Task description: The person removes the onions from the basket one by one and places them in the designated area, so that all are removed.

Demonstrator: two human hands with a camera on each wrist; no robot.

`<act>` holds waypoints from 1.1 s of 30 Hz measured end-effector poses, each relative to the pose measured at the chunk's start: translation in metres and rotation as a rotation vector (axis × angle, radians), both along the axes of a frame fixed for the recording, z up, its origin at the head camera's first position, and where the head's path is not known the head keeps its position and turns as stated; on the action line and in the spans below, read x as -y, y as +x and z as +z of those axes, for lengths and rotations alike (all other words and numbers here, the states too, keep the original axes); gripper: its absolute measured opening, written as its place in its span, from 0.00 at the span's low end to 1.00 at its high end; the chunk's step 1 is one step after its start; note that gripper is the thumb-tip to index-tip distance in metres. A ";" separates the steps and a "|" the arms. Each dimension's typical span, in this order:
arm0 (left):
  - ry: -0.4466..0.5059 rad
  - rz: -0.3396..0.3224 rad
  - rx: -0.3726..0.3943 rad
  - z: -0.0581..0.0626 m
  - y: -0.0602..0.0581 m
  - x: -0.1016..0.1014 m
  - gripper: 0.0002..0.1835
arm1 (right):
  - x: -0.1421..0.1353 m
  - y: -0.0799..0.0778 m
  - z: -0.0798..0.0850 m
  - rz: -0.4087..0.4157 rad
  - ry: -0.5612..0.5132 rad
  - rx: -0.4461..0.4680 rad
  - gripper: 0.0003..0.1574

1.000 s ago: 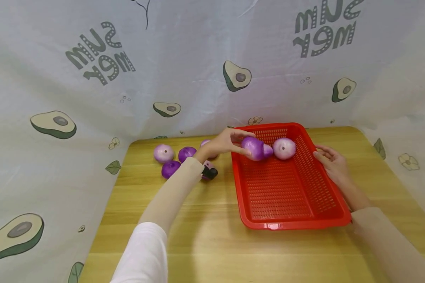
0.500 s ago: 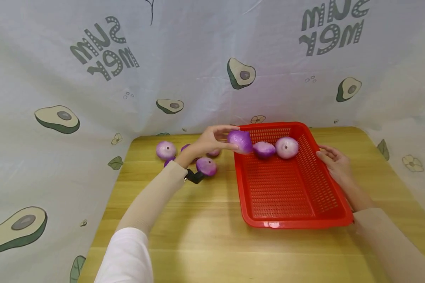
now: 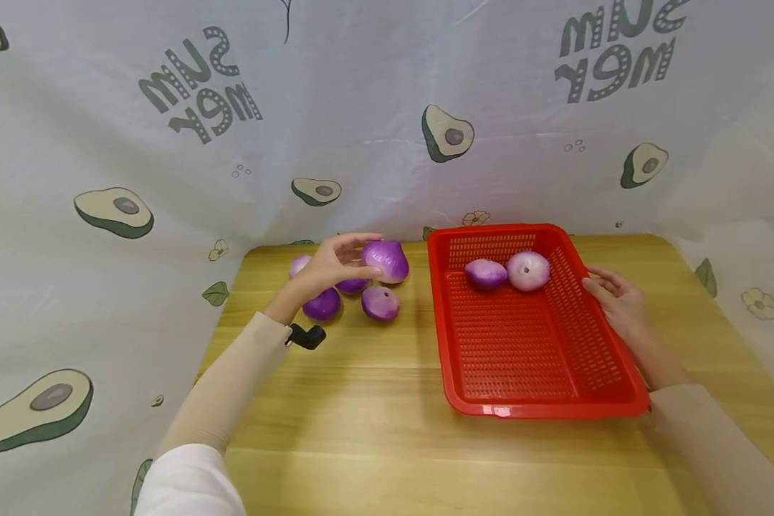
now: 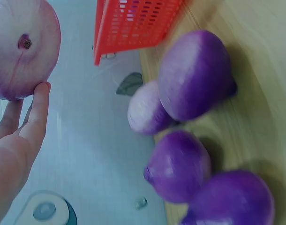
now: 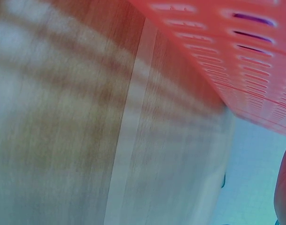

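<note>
My left hand point(image 3: 335, 265) holds a purple onion point(image 3: 387, 261) between thumb and fingers, above the back left of the table. In the left wrist view this onion point(image 4: 22, 49) shows its pale root end, and the fingers of the hand point(image 4: 26, 140) support it. On the right, my right hand point(image 3: 619, 304) grips the right rim of a red plastic basket point(image 3: 448, 358), with the thumb over the edge. Inside the basket lie two onions, a purple-and-white one point(image 3: 486, 274) and a paler one point(image 3: 529, 271), side by side near the back.
Several onions sit on the wooden table point(image 3: 374, 430) below my left hand, among them a two-toned one point(image 3: 380, 304) and a dark purple one point(image 3: 322, 304). My hand partly hides others. A white cloth point(image 3: 361, 107) printed with avocados hangs behind the table.
My left hand has moved left with the onion, from over the basket to above the onions on the table. My right hand keeps its grip on the basket rim.
</note>
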State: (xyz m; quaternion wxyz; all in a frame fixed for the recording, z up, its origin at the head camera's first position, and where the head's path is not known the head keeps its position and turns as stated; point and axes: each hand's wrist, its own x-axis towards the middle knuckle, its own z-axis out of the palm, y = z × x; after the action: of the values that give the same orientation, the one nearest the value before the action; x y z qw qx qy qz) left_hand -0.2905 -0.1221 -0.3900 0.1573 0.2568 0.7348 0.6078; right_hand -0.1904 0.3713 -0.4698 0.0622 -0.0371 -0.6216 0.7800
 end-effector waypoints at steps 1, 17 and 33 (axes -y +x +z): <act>-0.004 0.020 0.005 -0.001 0.002 0.007 0.34 | 0.000 0.000 0.001 0.001 -0.006 0.001 0.16; 0.016 0.297 0.062 -0.029 0.035 0.099 0.35 | 0.001 0.002 0.003 -0.008 0.055 0.010 0.16; 0.087 0.500 0.136 -0.077 0.057 0.149 0.36 | -0.001 0.004 0.004 0.016 0.086 0.040 0.16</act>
State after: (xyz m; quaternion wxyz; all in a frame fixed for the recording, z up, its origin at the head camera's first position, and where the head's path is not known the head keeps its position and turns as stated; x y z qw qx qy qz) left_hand -0.2334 -0.2707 -0.4665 0.0403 0.0324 0.7364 0.6745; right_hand -0.1865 0.3727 -0.4656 0.0452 -0.0452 -0.6558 0.7523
